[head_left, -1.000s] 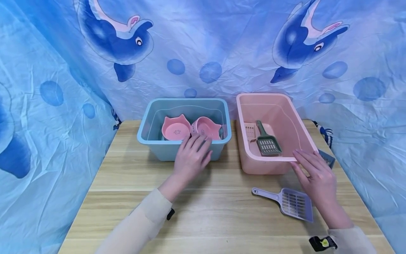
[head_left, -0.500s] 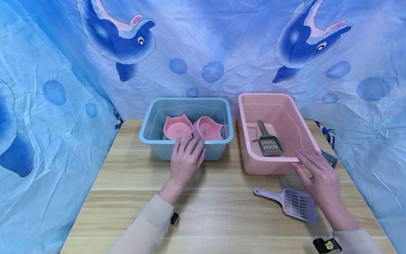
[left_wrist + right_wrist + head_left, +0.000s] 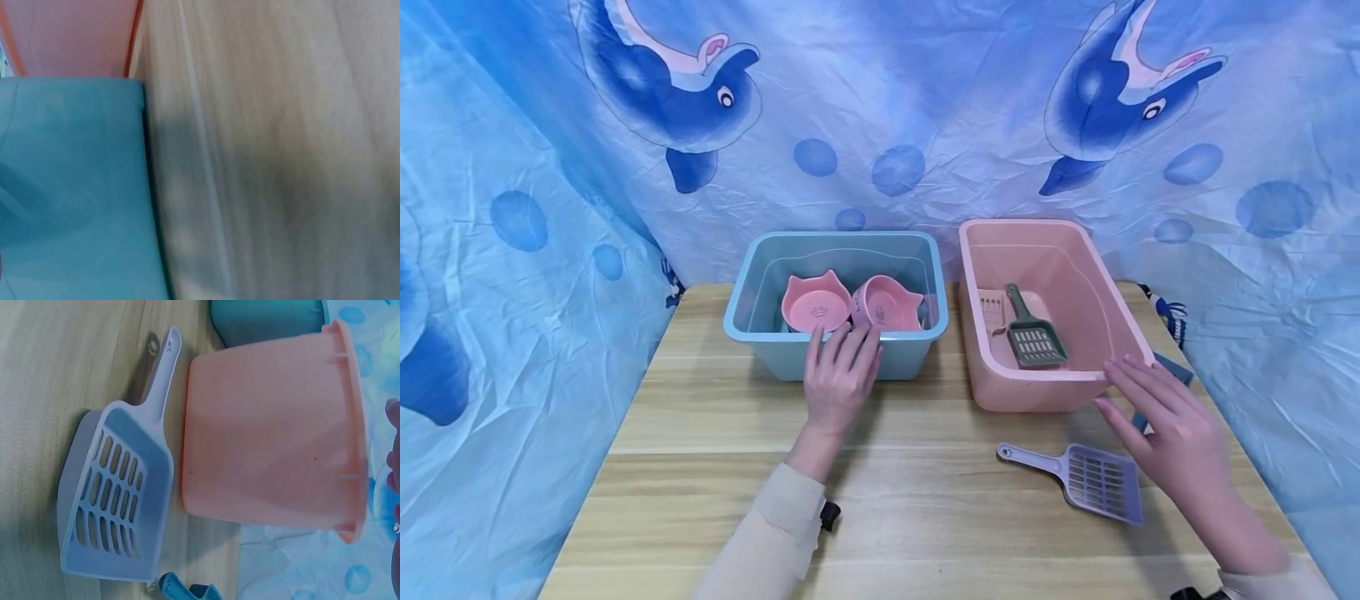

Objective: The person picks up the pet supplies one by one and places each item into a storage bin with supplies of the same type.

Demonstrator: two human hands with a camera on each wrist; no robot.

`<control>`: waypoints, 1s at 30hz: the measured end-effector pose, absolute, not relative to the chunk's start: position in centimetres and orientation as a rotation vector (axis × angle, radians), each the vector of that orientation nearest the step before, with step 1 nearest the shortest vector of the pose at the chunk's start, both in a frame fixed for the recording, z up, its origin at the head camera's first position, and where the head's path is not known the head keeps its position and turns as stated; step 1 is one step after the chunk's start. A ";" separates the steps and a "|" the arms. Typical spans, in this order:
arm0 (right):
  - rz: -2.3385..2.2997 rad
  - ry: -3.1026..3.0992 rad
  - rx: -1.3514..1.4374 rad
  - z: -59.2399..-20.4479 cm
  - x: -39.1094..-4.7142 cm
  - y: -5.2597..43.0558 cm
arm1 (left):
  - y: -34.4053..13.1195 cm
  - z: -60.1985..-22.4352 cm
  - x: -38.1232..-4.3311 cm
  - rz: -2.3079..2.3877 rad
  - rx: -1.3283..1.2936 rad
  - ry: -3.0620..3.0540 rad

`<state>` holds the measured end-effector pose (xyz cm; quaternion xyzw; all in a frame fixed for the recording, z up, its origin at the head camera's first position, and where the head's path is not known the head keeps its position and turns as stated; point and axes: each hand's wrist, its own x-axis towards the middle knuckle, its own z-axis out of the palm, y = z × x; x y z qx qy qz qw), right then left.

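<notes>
In the head view my left hand (image 3: pixel 838 375) lies with its fingertips at the front rim of the light-blue bin (image 3: pixel 820 358). Inside that bin, two pink cat-eared bowls (image 3: pixel 817 305) sit side by side, the right one tilted. Beside the front right corner of the pink bin (image 3: pixel 1018 396) is my right hand (image 3: pixel 1176 429), its fingers extended and holding nothing. The pink bin contains a dark green litter scoop (image 3: pixel 1036 343) and a pale pink scoop (image 3: pixel 991 310). A lilac litter scoop (image 3: pixel 119 500) lies on the table in front of the pink bin.
A blue scoop (image 3: pixel 1172 367), partly hidden by my right hand, lies to the right of the pink bin. The wooden table (image 3: pixel 895 517) runs toward me. A blue dolphin-printed cloth (image 3: pixel 895 100) hangs behind and at both sides.
My left hand has shifted slightly left along the blue bin's front rim. My right hand has drawn back a little to the right from the pink bin's rim.
</notes>
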<state>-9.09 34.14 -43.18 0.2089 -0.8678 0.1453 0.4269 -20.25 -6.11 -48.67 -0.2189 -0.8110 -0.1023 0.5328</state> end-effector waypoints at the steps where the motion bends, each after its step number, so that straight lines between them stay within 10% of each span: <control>1: 0.367 -2.155 0.537 -42.9 -8.9 33.9 | -6.1 -48.8 -20.2 -0.242 -0.515 -1.929; 30: 0.500 -2.920 0.851 -46.7 -8.9 29.4 | -5.1 -49.0 -20.1 -0.303 -0.382 -1.881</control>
